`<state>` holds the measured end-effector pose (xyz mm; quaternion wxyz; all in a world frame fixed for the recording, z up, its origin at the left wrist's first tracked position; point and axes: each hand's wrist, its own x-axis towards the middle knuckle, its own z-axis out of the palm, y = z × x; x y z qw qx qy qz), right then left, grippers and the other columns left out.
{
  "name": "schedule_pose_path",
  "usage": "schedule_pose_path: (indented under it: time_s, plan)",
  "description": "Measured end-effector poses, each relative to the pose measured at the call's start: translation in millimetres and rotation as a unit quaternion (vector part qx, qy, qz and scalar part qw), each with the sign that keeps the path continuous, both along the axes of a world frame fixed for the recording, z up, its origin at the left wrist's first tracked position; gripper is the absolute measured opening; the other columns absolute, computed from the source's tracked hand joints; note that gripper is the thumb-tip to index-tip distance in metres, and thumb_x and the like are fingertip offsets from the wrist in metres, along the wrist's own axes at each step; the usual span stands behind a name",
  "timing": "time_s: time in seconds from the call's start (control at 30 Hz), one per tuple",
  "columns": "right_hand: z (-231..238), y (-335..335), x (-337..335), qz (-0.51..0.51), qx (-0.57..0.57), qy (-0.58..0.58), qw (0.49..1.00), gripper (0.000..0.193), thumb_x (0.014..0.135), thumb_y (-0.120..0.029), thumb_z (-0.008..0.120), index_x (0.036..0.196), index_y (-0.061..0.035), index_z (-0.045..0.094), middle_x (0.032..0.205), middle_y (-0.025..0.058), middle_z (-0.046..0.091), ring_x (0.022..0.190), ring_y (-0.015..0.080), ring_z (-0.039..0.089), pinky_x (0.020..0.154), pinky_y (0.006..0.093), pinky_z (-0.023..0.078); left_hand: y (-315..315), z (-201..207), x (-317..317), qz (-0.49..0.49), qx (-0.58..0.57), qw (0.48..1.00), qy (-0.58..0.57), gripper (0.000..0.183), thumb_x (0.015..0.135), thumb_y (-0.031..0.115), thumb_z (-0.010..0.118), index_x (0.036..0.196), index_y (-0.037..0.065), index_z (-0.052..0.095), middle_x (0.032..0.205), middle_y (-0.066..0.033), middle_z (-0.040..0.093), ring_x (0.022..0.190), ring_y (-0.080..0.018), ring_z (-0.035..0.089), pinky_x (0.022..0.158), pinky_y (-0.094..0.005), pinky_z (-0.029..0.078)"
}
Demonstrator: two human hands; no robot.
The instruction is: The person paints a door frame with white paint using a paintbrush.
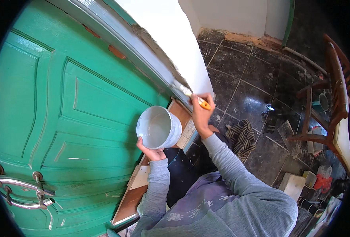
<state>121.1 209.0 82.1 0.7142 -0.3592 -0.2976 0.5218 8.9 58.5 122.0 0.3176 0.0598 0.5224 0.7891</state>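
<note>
My right hand [202,114] is closed on the orange-and-white handle of a paintbrush [200,102]. The brush's pale, paint-covered bristles touch the grey-white door frame [153,65], low down beside the white wall [175,33]. In my left hand [150,151] is a whitish plastic tub [175,132], gripped at its lower side and tilted so that its inside shows. Pale liquid or residue coats the inside; how much it holds I cannot tell. The tub is in front of the green panelled door [92,126], left of the brush.
Metal pull handles [27,193] stick out from the door at lower left. Dark floor tiles [258,71] carry white spatters. A striped cloth [242,136] lies right of my knee. Farther right stands a wooden chair [335,87], with a white block [292,185] and assorted clutter below it.
</note>
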Motion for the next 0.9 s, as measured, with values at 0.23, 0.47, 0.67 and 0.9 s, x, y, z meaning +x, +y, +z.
schedule_pose_path:
  time_s: [0.23, 0.47, 0.67, 0.9]
  plan:
    - [46, 25, -9, 0.005, 0.076, 0.051, 0.996, 0.015, 0.087, -0.006, 0.069, 0.08, 0.0004, 0.057, 0.072, 0.0041, 0.062, 0.067, 0.0092, 0.061, 0.06, 0.0233, 0.049, -2, -3, -2, -0.005, 0.003, 1.0, -0.014, 0.066, 0.081, 0.059, 0.05, 0.132, 0.016, 0.05, 0.132, -0.0067, 0.053, 0.119, -0.0288, 0.053, 0.087, -0.0505, 0.048]
    - [2, -7, -1, -0.011, 0.011, -0.061, 0.998, 0.015, 0.088, -0.007, 0.068, 0.083, 0.0002, 0.055, 0.073, 0.0072, 0.064, 0.066, 0.0114, 0.063, 0.061, 0.0236, 0.05, -9, -4, -8, -0.014, -0.013, 1.0, 0.011, 0.066, 0.082, 0.059, 0.049, 0.132, 0.017, 0.051, 0.132, -0.0072, 0.054, 0.118, -0.0292, 0.054, 0.084, -0.0502, 0.05]
    - [56, 21, -15, 0.039, 0.077, 0.132, 0.988, 0.014, 0.087, -0.005, 0.069, 0.082, -0.0002, 0.056, 0.076, 0.0042, 0.063, 0.068, 0.0091, 0.061, 0.061, 0.0227, 0.051, -4, 4, -2, -0.009, -0.011, 1.0, 0.002, 0.067, 0.081, 0.059, 0.05, 0.132, 0.016, 0.051, 0.132, -0.0069, 0.053, 0.118, -0.0293, 0.054, 0.084, -0.0483, 0.05]
    - [-41, -1, -2, -0.009, -0.03, 0.022, 0.999, 0.017, 0.086, -0.008, 0.071, 0.08, 0.0, 0.057, 0.074, 0.005, 0.063, 0.066, 0.0084, 0.061, 0.06, 0.0212, 0.048, -5, 11, -1, 0.013, -0.003, 1.0, 0.009, 0.067, 0.079, 0.059, 0.052, 0.132, 0.017, 0.051, 0.132, -0.0063, 0.054, 0.117, -0.0283, 0.054, 0.084, -0.0464, 0.05]
